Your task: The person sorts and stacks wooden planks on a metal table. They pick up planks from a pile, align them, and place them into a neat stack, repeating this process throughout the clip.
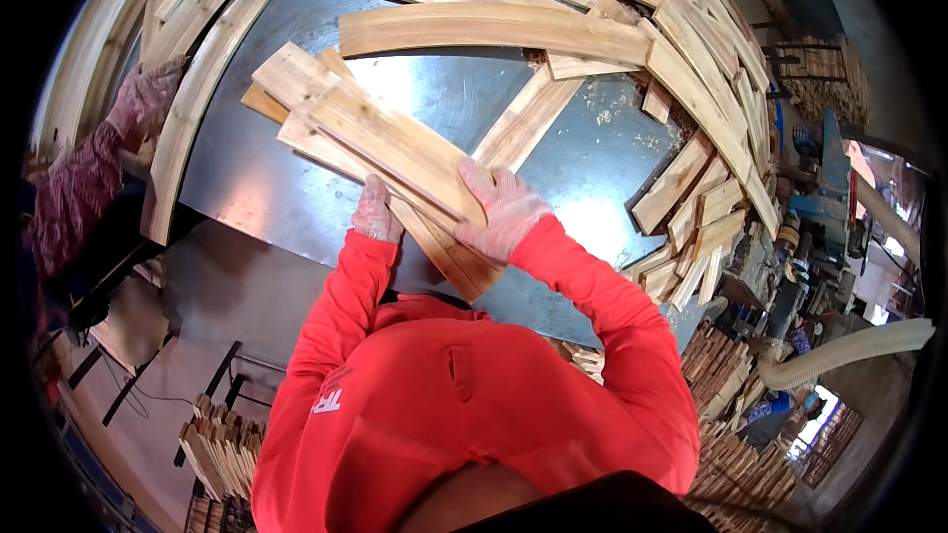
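In front of me, several short wooden boards lie in a loosely fanned stack on a metal tabletop (pixel 252 173). My right hand (pixel 506 209), in a pale, stained glove, is closed round the near right end of the top wooden board (pixel 395 143). My left hand (pixel 376 212), gloved alike, grips the near edge of a wooden board (pixel 318 150) lower in the stack; its fingertips are partly hidden. Beneath, a darker board (pixel 456 265) slants toward me past the table edge. Another board (pixel 528 118) lies flat beyond my right hand.
A long board (pixel 484 28) crosses the far side, with more boards heaped behind it. Short offcuts (pixel 706 207) pile up at the right. At the left, another person's gloved hand (pixel 146 99) is by a long board (pixel 197 109). Stacked wood (pixel 222 449) stands below, and a hose (pixel 849 350) at the right.
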A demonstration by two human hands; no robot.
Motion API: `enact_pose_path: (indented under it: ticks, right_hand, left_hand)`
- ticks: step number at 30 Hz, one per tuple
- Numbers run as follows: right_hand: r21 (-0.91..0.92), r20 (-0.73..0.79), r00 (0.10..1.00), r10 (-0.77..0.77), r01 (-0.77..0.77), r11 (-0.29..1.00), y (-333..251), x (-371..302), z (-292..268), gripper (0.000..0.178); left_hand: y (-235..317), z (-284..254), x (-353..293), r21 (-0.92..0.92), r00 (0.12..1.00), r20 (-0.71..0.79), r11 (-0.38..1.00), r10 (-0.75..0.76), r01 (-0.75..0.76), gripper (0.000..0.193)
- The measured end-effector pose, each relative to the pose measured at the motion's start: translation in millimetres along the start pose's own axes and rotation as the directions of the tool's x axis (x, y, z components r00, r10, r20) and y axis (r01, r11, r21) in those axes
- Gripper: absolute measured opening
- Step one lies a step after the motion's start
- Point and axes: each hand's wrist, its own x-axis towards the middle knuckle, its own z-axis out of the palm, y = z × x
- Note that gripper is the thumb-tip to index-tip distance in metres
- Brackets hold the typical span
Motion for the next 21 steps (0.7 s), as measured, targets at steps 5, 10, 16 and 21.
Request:
enact_pose_path:
  ticks: [5, 10, 16, 21]
  right_hand:
    - [0.043, -0.05, 0.917, -0.395, 0.397, 0.917, -31, 88, -20, 0.071]
    - [-0.48, -0.039, 0.933, -0.357, 0.295, 0.826, 17, 193, -132, 0.094]
    - [-0.523, -0.228, 0.962, -0.153, 0.012, 0.852, 112, 241, -126, 0.103]
    - [-0.354, -0.132, 0.99, 0.043, -0.087, 0.931, 69, 197, -126, 0.094]
  left_hand:
    - [-9, -23, 6, -0.121, 0.995, 0.062, 0.989, -0.075, 0.082, 0.059]
    - [17, 52, -17, 0.108, 0.988, -0.113, 0.99, 0.105, -0.093, 0.073]
    - [16, 37, -7, 0.23, 0.955, -0.242, 0.967, 0.169, -0.113, 0.068]
    - [75, 79, 0, 0.26, 0.961, -0.201, 0.957, 0.188, -0.133, 0.06]
